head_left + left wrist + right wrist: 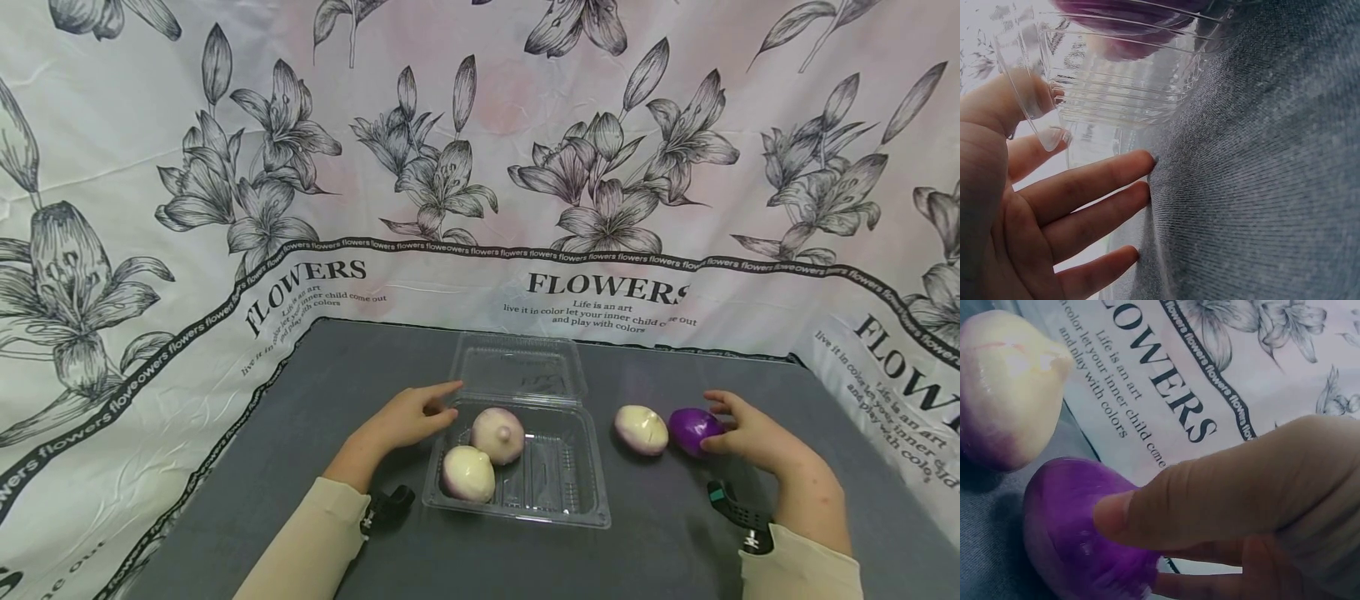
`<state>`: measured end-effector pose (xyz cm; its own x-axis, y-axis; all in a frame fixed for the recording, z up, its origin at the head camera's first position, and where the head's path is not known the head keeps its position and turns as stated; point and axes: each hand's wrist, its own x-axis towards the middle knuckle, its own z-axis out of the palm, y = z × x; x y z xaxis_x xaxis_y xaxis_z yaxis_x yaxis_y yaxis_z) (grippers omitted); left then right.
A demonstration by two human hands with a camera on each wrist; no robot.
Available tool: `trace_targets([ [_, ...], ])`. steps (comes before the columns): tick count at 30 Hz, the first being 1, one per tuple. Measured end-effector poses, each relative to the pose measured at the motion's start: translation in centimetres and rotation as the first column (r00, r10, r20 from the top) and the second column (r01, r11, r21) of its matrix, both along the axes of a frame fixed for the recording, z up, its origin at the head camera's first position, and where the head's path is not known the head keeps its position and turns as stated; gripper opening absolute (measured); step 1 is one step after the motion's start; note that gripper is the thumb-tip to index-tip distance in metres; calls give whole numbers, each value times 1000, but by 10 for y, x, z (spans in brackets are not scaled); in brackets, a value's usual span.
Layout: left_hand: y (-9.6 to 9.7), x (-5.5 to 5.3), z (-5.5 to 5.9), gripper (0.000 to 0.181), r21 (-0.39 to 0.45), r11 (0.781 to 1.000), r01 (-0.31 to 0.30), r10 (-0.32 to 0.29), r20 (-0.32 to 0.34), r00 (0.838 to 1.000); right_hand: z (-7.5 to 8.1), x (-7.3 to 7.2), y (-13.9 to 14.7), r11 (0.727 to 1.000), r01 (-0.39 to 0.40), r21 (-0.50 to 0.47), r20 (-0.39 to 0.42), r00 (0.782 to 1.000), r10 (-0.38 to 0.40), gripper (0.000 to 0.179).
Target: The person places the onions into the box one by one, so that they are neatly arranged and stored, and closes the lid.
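A clear plastic container with its lid raised at the back sits in the middle of the table. Two white-and-purple onions lie in its left half. My left hand is at the container's left rim, fingers stretched out, thumb and forefinger right at the plastic. The left wrist view shows its other fingertips down at the grey cloth. On the right, my right hand holds a glossy purple onion, thumb on its near side, the other fingers partly hidden behind it.
Just left of the purple onion lies another white-and-purple onion, outside the container. The raised clear lid leans back behind the container. A flower-printed cloth hangs behind the grey table.
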<state>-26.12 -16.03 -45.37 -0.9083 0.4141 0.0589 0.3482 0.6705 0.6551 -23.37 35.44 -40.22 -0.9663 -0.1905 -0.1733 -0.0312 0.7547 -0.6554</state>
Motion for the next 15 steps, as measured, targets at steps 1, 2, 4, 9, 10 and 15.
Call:
trace_targets([
  [1,0,0,0,57,1,1000,1,-1,1,1000,1,1,-1,1000,1,0,-1,1000,-1,88],
  [2,0,0,0,57,3,1000,2,-2,1,1000,2,1,-1,1000,2,0,-6,1000,-2,88],
  [4,0,0,1,57,6,1000,4,-4,3,1000,5,3,-3,1000,2,5,-20,1000,-2,89],
  [9,0,0,1,56,0,1000,9,-9,-2,1000,17,9,-12,999,-16,36,-82,996,19,88],
  [10,0,0,1,56,-1,1000,11,-11,-5,1000,20,11,-14,999,-21,42,-94,995,25,88],
  [15,0,1,2,56,-6,1000,11,-11,-1,1000,30,16,-21,998,-47,51,-138,989,53,88],
])
